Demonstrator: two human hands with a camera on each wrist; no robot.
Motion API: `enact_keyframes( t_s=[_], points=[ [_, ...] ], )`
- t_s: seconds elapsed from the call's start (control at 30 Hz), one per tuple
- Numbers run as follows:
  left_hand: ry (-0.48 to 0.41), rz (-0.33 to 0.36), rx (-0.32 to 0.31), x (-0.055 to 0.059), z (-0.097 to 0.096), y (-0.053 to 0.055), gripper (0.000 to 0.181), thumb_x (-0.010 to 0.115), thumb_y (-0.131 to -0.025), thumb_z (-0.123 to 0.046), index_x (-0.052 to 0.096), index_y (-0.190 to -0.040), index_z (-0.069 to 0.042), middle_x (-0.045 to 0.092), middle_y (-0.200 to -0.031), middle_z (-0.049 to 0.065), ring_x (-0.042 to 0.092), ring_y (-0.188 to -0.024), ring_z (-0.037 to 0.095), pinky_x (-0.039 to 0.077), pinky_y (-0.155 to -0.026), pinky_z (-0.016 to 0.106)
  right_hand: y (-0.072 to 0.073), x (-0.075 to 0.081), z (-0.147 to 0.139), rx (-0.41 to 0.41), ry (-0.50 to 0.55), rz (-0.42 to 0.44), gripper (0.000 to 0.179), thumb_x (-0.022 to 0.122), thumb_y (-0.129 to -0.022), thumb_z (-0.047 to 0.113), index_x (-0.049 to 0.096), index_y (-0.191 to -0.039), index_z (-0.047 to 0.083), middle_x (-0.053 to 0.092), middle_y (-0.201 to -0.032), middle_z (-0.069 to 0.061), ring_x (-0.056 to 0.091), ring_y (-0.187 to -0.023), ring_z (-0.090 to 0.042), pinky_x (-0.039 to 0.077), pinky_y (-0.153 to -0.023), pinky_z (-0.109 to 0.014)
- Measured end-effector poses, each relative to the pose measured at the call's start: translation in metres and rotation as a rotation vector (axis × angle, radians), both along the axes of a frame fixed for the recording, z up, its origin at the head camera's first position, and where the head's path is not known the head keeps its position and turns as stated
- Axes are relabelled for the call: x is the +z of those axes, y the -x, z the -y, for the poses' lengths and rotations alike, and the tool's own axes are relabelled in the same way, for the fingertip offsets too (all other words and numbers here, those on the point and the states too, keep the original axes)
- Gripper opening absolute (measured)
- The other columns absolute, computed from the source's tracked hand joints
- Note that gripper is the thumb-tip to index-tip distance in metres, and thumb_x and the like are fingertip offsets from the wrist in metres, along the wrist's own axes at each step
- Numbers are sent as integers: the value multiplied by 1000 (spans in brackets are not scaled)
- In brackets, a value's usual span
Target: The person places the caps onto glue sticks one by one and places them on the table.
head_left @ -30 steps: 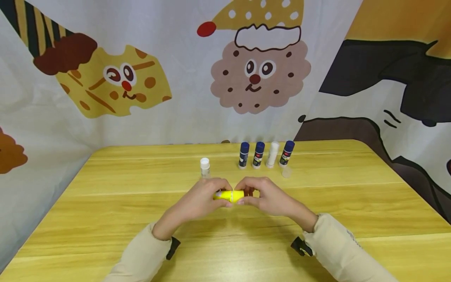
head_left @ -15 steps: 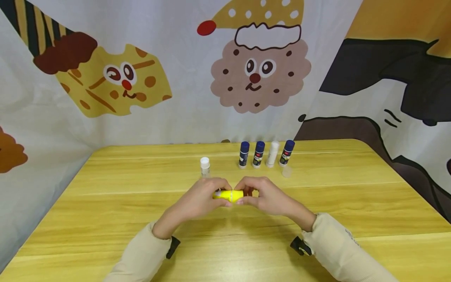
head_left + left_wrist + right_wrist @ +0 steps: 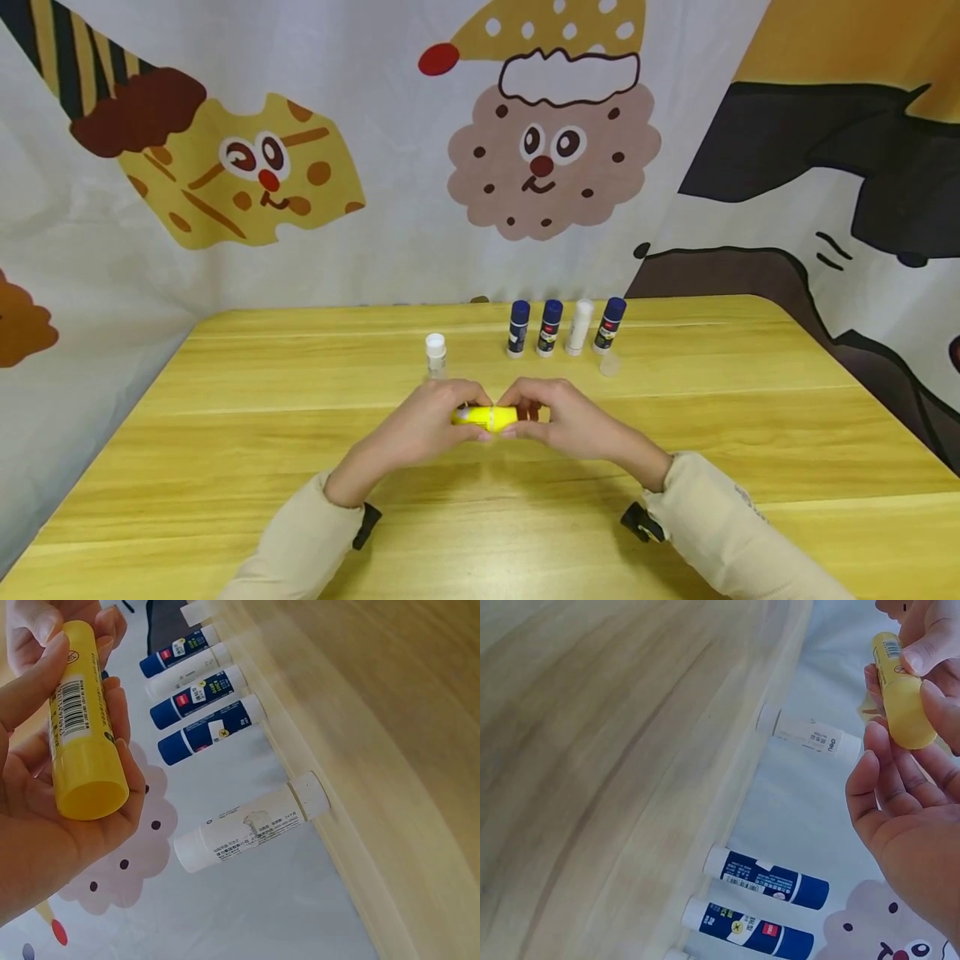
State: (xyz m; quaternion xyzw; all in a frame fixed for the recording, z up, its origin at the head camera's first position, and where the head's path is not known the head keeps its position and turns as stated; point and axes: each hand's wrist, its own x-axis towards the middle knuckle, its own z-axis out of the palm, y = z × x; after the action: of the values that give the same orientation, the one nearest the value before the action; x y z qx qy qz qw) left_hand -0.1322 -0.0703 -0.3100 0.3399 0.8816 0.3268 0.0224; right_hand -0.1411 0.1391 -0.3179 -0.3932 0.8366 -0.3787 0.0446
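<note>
A yellow glue stick (image 3: 480, 417) with a barcode label lies level above the table, held between both hands. My left hand (image 3: 429, 425) grips its labelled body from the left, thumb in front and fingers behind. At the right end, my right hand (image 3: 573, 421) pinches the plain yellow cap part between thumb and fingers. In the left wrist view the glue stick (image 3: 82, 720) shows its barcode and round near end. The right wrist view shows the smooth cap end of the glue stick (image 3: 907, 712) over the right fingers. Just beyond the left hand stands a white glue stick (image 3: 436, 354).
Toward the back right, a row holds a blue glue stick (image 3: 518, 329), another blue one (image 3: 550, 327), a white one (image 3: 579, 327) and a third blue one (image 3: 610, 325). A small translucent round piece (image 3: 610, 365) lies before the row. A printed cloth (image 3: 397, 275) hangs behind the table (image 3: 262, 458).
</note>
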Motion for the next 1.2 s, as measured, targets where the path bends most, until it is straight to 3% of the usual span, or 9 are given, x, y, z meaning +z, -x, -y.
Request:
enact_keyframes(
  t_s=[0.43, 1.2],
  points=[
    [-9, 12, 16, -1, 1, 2, 21, 74, -76, -10, 65, -94, -5, 63, -89, -1, 53, -74, 9, 47, -68, 24, 2, -1, -4, -17, -11, 12, 16, 68, -83, 19, 62, -94, 8, 57, -77, 7, 49, -64, -8, 46, -57, -26],
    [-79, 78, -12, -2, 4, 5, 23, 71, -79, -10, 63, -100, -6, 63, -94, 0, 53, -76, 10, 47, -68, 24, 4, 0, -8, -1, 49, -34, 13, 67, -84, 15, 63, -94, 6, 61, -80, 4, 51, -67, -9, 46, -59, -26]
  ],
)
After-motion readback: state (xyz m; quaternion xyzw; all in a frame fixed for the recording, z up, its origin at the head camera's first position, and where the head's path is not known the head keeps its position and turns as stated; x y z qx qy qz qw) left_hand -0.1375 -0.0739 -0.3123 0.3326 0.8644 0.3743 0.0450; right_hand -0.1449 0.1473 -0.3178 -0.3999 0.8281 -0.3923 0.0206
